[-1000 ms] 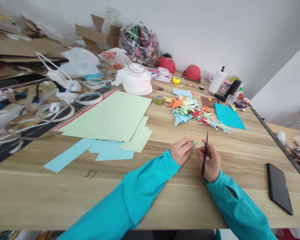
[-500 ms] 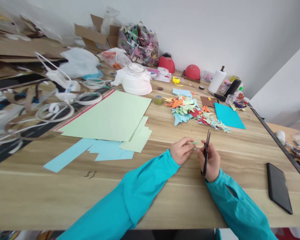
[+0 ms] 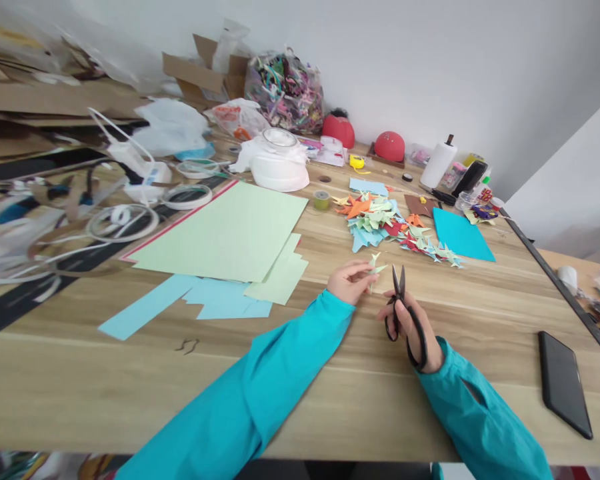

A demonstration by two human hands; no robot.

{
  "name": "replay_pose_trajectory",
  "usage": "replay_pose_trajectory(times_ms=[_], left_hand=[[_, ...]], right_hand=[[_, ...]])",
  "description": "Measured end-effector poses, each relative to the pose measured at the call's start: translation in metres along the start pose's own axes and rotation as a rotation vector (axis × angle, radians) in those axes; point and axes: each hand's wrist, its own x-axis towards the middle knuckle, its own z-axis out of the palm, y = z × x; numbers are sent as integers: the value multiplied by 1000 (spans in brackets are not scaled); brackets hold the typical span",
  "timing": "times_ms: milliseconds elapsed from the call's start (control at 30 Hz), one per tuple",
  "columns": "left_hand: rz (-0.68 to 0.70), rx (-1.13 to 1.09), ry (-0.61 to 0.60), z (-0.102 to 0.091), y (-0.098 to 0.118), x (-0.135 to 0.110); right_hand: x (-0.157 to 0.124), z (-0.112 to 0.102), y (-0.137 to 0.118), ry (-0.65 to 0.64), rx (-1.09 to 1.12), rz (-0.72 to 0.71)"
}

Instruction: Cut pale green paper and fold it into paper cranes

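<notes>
My left hand (image 3: 349, 283) pinches a small pale green paper cut-out (image 3: 376, 265) just above the wooden table (image 3: 330, 373). My right hand (image 3: 414, 328) grips black scissors (image 3: 403, 313), blades nearly together and pointing away from me, a short way right of the cut-out. Both arms wear teal sleeves. Beyond my hands lies a pile of small coloured paper cut-outs (image 3: 380, 221).
A large pale green sheet (image 3: 225, 230) and light blue paper offcuts (image 3: 190, 303) lie to the left. A teal sheet (image 3: 461, 235) is at the right, a black phone (image 3: 564, 381) near the right edge. Tape rolls, bags, cardboard and red pincushions crowd the back.
My right hand has drawn the scissors away from the paper and turned them flatter. My left hand has lifted the cut-out forward and left. The view shifted slightly.
</notes>
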Motion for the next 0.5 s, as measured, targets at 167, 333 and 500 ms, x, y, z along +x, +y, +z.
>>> replay_pose_trajectory(times_ms=[167, 333, 500], left_hand=[[48, -9, -16, -1, -9, 5], [104, 26, -58, -3, -11, 4], [193, 51, -59, -4, -10, 3]], right_hand=[[-2, -4, -8, -117, -22, 74], [-3, -5, -16, -98, -61, 224], [-3, -6, -17, -109, -109, 230]])
